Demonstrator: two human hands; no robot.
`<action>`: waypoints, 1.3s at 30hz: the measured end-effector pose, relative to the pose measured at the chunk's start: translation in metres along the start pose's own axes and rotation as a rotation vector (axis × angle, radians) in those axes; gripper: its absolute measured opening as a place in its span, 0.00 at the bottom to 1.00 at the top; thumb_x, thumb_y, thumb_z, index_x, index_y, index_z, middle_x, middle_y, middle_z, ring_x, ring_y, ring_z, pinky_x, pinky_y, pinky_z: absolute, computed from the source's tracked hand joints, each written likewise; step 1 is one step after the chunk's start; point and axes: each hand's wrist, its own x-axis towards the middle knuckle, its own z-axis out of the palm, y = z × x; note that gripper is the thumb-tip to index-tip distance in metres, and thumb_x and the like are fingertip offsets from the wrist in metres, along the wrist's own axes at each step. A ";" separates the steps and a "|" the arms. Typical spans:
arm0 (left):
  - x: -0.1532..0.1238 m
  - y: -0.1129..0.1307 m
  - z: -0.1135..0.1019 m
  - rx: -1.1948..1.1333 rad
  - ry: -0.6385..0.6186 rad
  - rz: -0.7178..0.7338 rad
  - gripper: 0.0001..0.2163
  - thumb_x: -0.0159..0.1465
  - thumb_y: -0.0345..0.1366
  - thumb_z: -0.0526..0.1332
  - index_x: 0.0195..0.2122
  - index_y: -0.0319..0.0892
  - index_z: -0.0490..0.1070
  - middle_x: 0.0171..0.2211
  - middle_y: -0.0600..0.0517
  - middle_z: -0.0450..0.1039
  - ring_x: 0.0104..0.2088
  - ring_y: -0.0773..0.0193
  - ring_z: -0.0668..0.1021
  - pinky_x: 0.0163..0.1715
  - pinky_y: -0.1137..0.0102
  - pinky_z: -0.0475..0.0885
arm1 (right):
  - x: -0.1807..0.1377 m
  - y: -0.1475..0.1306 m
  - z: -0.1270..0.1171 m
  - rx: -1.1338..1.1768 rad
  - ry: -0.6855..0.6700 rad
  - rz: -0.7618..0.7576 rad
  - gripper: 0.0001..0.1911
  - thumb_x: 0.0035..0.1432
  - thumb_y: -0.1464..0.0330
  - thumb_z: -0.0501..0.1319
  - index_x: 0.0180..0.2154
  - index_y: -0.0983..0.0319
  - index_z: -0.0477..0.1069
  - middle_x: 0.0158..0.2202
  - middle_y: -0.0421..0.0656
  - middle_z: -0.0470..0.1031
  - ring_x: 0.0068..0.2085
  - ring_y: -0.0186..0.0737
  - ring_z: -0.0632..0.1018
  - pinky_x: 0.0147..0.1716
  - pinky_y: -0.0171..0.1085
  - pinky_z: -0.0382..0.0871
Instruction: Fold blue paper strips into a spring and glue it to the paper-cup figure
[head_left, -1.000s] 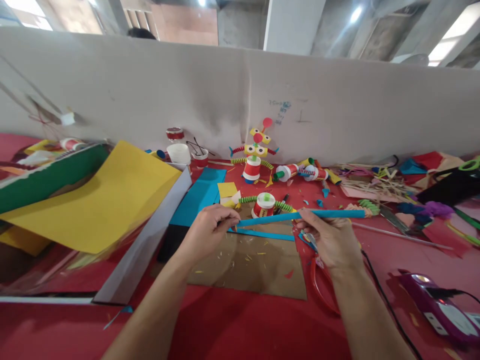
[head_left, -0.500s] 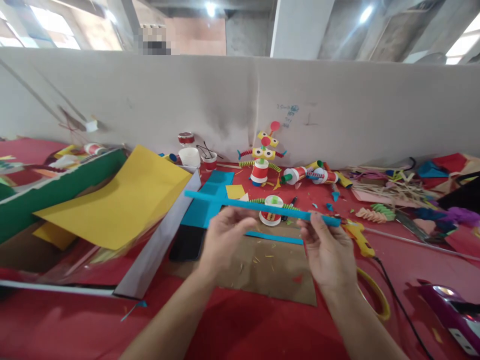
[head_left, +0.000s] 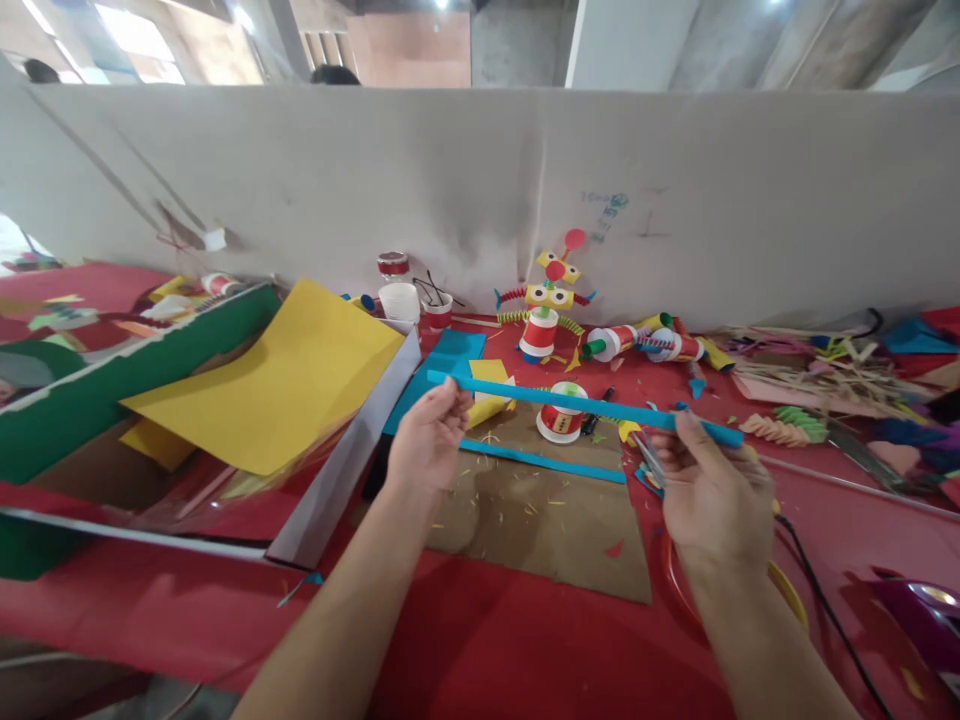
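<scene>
I'm pinching a blue paper strip (head_left: pixel 570 402) near both ends, left hand (head_left: pixel 427 440) on one, right hand (head_left: pixel 716 495) on the other, and holding it raised over the brown cardboard (head_left: pixel 517 525). Second blue strip (head_left: pixel 544 463) is lying on the cardboard, red-and-white cup (head_left: pixel 559 422) standing just behind it.

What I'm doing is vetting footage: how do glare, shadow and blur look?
Head view: window washed out white; head view: soft shadow darkens the wall; head view: blue strip clear enough to trace, but wall writing too indistinct to read fully.
</scene>
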 end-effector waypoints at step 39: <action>0.009 0.010 -0.005 0.075 -0.014 0.160 0.05 0.50 0.31 0.69 0.27 0.39 0.74 0.25 0.55 0.74 0.25 0.74 0.75 0.29 0.76 0.69 | 0.006 -0.009 -0.014 -0.783 -0.766 0.026 0.09 0.47 0.64 0.67 0.34 0.58 0.79 0.30 0.41 0.79 0.32 0.39 0.77 0.31 0.36 0.70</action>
